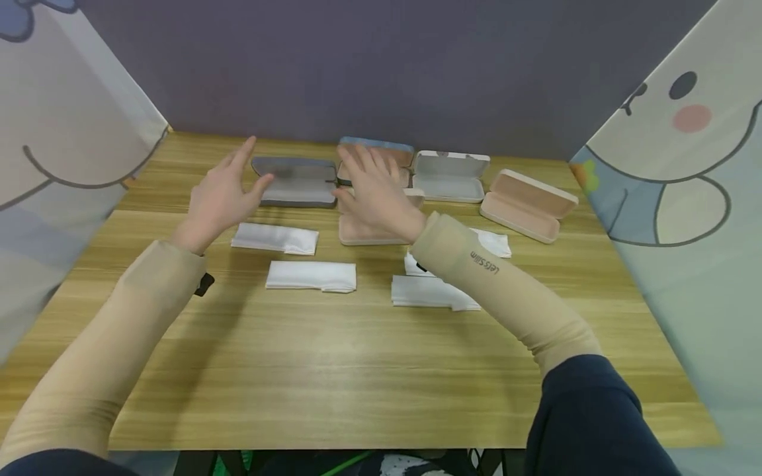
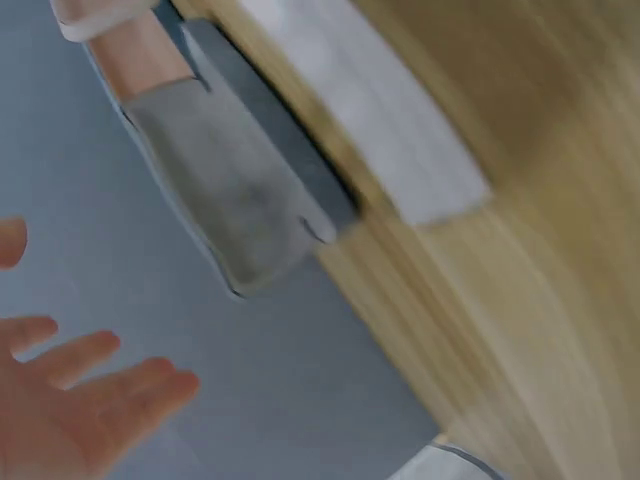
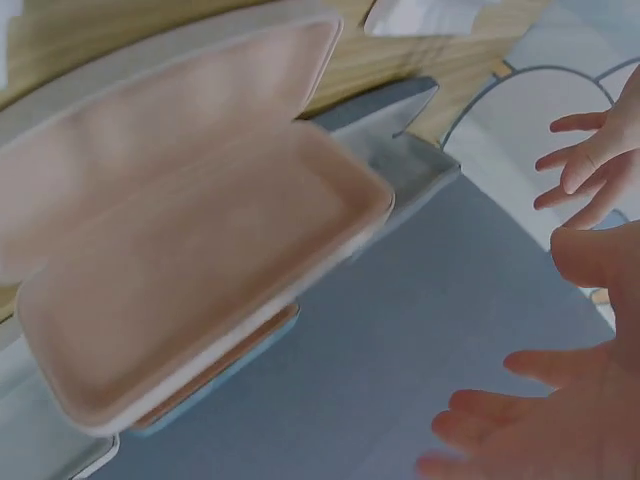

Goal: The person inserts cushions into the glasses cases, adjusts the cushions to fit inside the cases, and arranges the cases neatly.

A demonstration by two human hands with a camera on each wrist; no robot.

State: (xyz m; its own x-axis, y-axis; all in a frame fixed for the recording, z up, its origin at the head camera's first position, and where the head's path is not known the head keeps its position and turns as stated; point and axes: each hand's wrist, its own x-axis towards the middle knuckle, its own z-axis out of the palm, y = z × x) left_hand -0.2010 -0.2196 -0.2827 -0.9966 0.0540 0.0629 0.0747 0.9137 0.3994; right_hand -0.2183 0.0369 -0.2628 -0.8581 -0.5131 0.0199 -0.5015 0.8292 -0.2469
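Note:
My left hand (image 1: 219, 198), fingers spread, hovers beside the left end of an open grey glasses case (image 1: 300, 182). Nothing is in its grasp; the left wrist view shows the same hand (image 2: 90, 410) with loose fingers, apart from the case. Over a pink-lined open glasses case (image 1: 369, 233) extends my right hand (image 1: 383, 198), covering part of it. In the right wrist view this case (image 3: 210, 270) stands open and the hand (image 3: 565, 410) is apart from it, fingers extended. Just behind, a blue-edged case (image 1: 381, 143) with a pinkish-brown lining is partly hidden by the right hand.
Further right are an open white case (image 1: 449, 177) and another pink-lined case (image 1: 526, 205) set at an angle. Folded white cloths (image 1: 311, 276) lie before the cases, some hidden under the right forearm. A dark panel (image 1: 381, 66) closes off the table's (image 1: 333, 370) back.

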